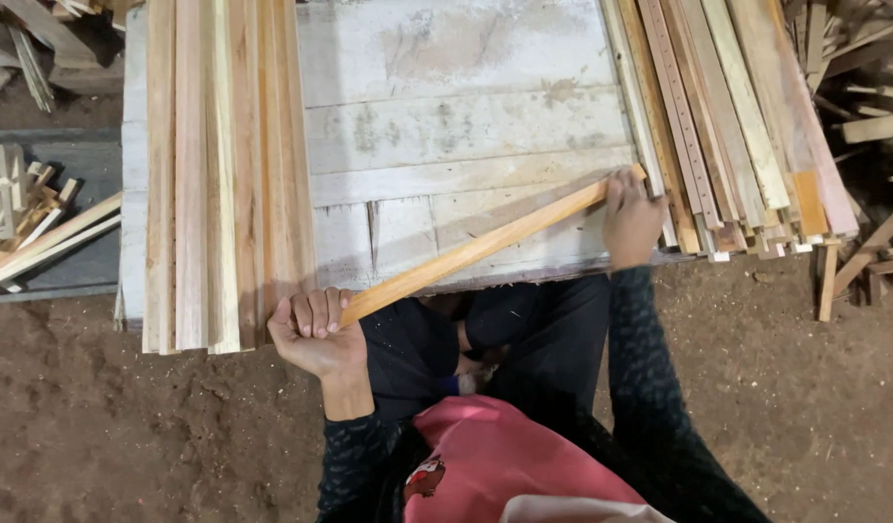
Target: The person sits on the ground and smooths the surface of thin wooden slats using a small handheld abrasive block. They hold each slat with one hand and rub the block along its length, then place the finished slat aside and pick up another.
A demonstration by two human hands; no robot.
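Right now your left hand (316, 334) is fisted around the near end of a long wooden strip (476, 250), while your right hand (631, 218) pinches its far end. It slants across the desk's (446, 107) near edge, between the left stack of slats (224, 165) and the right stack of slats (727, 126).

The left hand (316, 334) hides the wooden strip's (476, 250) near end; both stacks run off-frame.

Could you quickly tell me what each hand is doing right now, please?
Left hand: closed around the wooden strip's near end.
Right hand: gripping its far end.
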